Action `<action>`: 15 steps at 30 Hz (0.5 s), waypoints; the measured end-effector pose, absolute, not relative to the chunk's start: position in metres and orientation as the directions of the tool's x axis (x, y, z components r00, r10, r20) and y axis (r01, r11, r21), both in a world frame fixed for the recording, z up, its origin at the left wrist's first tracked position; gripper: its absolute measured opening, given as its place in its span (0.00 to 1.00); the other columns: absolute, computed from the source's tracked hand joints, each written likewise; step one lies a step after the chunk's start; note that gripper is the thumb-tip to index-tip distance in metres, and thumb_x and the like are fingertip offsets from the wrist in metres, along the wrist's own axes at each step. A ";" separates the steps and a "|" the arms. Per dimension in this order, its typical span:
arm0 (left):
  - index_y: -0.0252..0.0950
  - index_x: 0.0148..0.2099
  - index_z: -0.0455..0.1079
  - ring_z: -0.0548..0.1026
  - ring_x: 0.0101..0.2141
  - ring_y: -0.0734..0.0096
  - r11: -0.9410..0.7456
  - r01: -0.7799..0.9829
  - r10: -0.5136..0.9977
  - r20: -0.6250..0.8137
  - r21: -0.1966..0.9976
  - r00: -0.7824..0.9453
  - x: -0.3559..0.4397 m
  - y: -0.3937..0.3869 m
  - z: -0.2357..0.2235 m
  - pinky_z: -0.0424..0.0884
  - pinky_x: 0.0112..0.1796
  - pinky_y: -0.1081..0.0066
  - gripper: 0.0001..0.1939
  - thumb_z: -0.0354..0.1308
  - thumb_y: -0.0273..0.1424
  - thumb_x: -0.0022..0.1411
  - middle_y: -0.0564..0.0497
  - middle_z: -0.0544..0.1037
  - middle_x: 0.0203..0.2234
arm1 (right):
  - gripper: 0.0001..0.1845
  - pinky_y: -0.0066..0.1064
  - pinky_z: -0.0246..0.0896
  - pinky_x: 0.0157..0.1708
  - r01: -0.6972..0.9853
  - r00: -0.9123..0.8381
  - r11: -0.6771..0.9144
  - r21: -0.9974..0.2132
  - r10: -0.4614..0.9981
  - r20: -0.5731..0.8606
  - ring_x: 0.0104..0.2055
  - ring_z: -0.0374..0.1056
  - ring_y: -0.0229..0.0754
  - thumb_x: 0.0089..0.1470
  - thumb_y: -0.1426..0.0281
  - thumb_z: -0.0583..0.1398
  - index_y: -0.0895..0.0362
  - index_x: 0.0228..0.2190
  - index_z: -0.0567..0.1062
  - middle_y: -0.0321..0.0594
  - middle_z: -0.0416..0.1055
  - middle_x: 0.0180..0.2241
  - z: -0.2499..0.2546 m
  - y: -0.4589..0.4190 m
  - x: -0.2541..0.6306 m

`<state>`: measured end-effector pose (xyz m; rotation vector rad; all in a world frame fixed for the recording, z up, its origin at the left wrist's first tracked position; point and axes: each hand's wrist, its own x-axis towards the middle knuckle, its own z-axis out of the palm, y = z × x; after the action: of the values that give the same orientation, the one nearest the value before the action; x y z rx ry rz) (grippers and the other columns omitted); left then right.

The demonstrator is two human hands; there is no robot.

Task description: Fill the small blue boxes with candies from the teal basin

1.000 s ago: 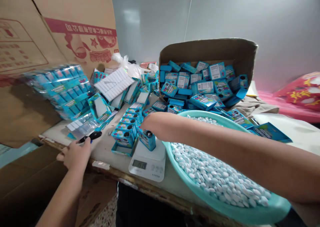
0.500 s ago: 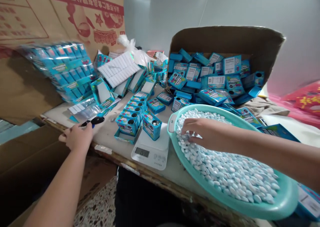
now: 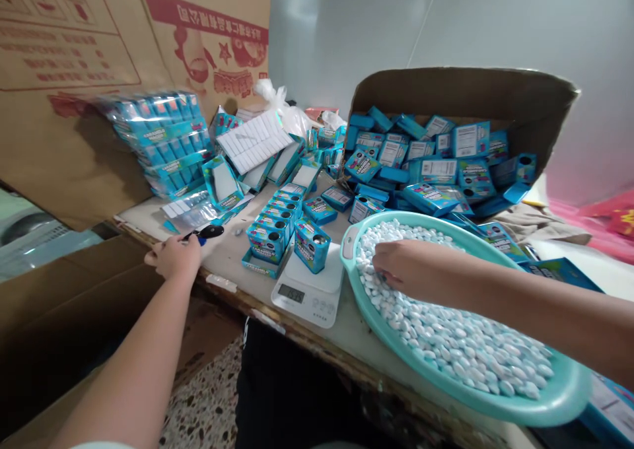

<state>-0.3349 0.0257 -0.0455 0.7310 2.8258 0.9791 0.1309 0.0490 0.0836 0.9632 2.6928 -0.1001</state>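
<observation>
My left hand [image 3: 176, 257] is closed at the table's front left edge, around a black tool with a rounded end and a bit of blue [image 3: 211, 232]; its exact kind is unclear. Inside a teal oval basin [image 3: 569, 396], my right hand [image 3: 401, 264] has its fingers curled down among small white and pale blue candies [image 3: 460, 343], its fingertips partly hidden. Between the hands, a blue candy box [image 3: 311, 245] stands upright on a white kitchen scale [image 3: 321, 307], with its round hole facing up. Left of it, several similar boxes [image 3: 267, 241] stand in a row in a display tray [image 3: 260, 264].
A big carton [image 3: 539, 112] on its side spills many blue boxes [image 3: 430, 170] behind the basin. Plastic-wrapped packs [image 3: 168, 142] are stacked at the left against a large cardboard panel [image 3: 212, 53]. Display trays and a white partition sheet [image 3: 253, 142] lie at the back.
The view has shifted, so the table items appear farther right. My right hand's fingers have closed further into the candies. My left hand keeps hold of the black tool.
</observation>
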 end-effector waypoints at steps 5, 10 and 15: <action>0.37 0.58 0.72 0.52 0.66 0.32 0.701 0.409 0.441 0.096 0.584 -0.892 -0.336 0.027 -0.046 0.63 0.57 0.37 0.26 0.55 0.46 0.64 0.33 0.61 0.64 | 0.07 0.34 0.55 0.32 0.659 -0.715 0.751 0.041 0.641 -0.279 0.36 0.72 0.49 0.56 0.80 0.58 0.60 0.32 0.75 0.46 0.75 0.36 0.079 0.051 0.127; 0.39 0.58 0.72 0.52 0.67 0.33 0.714 0.406 0.430 0.101 0.570 -0.897 -0.340 0.028 -0.050 0.63 0.58 0.37 0.27 0.52 0.48 0.65 0.33 0.61 0.65 | 0.06 0.33 0.53 0.31 0.658 -0.726 0.753 -0.006 0.633 -0.268 0.33 0.70 0.46 0.49 0.79 0.60 0.57 0.29 0.75 0.41 0.74 0.34 0.089 0.063 0.128; 0.39 0.58 0.72 0.51 0.67 0.33 0.718 0.407 0.435 0.092 0.565 -0.896 -0.343 0.028 -0.052 0.64 0.57 0.39 0.28 0.51 0.50 0.65 0.34 0.61 0.65 | 0.07 0.29 0.54 0.32 0.498 -0.865 0.843 -0.203 0.501 -0.038 0.31 0.64 0.39 0.48 0.82 0.61 0.58 0.28 0.74 0.36 0.72 0.31 0.125 0.084 0.105</action>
<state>-0.3432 0.0282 -0.0517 0.7029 2.8682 0.9252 0.1047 0.0841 0.1248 0.8212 3.0317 -0.3274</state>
